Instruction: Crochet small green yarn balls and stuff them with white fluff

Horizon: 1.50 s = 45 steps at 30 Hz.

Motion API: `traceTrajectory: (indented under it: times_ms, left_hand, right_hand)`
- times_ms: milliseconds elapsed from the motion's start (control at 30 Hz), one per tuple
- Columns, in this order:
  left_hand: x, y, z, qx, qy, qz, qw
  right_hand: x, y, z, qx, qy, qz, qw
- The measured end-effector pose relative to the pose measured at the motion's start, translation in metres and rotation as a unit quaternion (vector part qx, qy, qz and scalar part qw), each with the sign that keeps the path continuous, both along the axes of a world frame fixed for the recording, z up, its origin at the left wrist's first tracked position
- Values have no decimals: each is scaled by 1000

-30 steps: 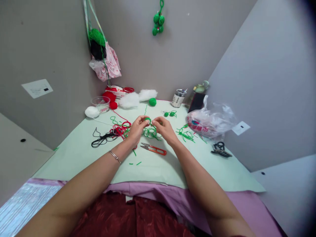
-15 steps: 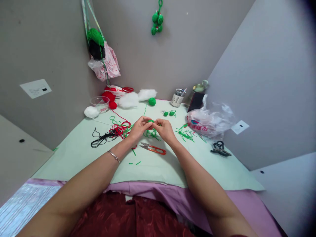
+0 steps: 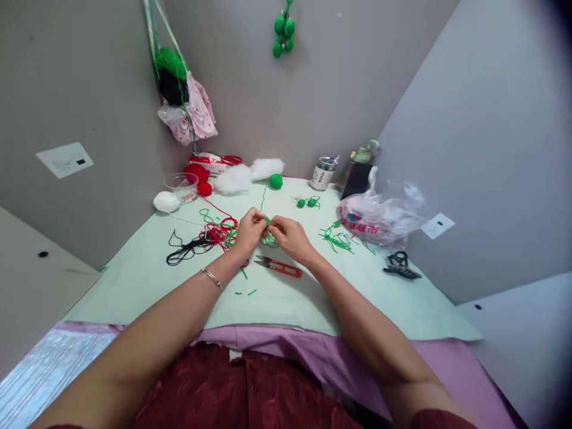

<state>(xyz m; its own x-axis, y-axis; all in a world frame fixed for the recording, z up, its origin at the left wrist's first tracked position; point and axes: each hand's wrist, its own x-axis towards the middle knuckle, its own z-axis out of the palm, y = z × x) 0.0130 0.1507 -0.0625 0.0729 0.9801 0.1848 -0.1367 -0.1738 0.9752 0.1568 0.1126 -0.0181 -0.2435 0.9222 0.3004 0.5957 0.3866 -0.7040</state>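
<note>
A small green yarn piece (image 3: pixel 267 221) sits between both hands over the middle of the table. My left hand (image 3: pixel 251 231) pinches it from the left, a bracelet round its wrist. From the right, my right hand (image 3: pixel 287 233) closes its fingers on the same green yarn. Loose green strands hang just below the fingertips. Orange-handled thread snips (image 3: pixel 282 267) lie on the table below my hands. Tangled red yarn (image 3: pixel 218 233) and black yarn (image 3: pixel 183 250) lie left of my left hand. Cut green strands (image 3: pixel 337 239) lie to the right.
At the back are a white yarn ball (image 3: pixel 165 201), a clear tub (image 3: pixel 182 189), white stuffing (image 3: pixel 233 179), a green ball (image 3: pixel 276 181), two small green balls (image 3: pixel 306 203) and a pen can (image 3: pixel 323 174). A plastic bag (image 3: pixel 379 214) and black hair clip (image 3: pixel 401 266) stand right.
Both hands have drawn slightly left and closer together, with the right fingertips now turned toward the left ones around the green yarn. The camera view has shifted slightly.
</note>
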Motion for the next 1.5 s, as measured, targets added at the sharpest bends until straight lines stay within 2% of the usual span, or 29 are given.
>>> traceTrajectory:
  times_ms: [200,367,533,833,1033,1300,1500]
  left_hand:
    - [1,-10,9,-1,-25,-25,999]
    - [1,-14,16,-3,-46,-70,996]
    - [-3,-10,15,-3,-28,-77,997]
    - [-2,2,-2,-39,40,-9,998]
    - [-1,-1,-2,-58,8,-18,998]
    - [1,-10,15,-21,-59,-64,996]
    - [2,-6,9,3,-25,-8,1000]
  right_hand:
    - [1,7,-3,5,0,-75,997]
    - [9,15,-2,-8,8,-105,994]
    - [14,16,-1,-21,19,-81,996]
    - [-7,-5,1,-13,6,-23,1000]
    - [-4,6,-8,-42,42,-43,997]
    - [10,15,-7,-55,96,-48,993]
    - [-5,6,-9,-42,65,-69,995]
